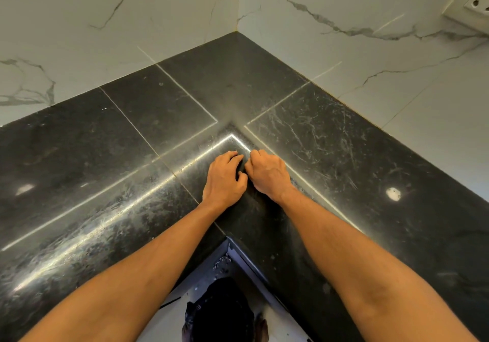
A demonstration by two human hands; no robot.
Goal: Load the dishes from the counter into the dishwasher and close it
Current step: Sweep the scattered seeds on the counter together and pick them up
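Your left hand [225, 176] and right hand [267, 172] rest side by side, fingers curled and holding nothing, on the inner corner edge of the black polished stone worktop [105, 156]. It stretches toward 9 and 4 o'clock. White veined marble walls [105, 11] meet at 12.

You have no readable text, label, brand or number here: none on the black polished stone counter [344, 143], white grey-veined marble wall tiles [132, 24], or upper-right white plastic wall socket [476, 6].
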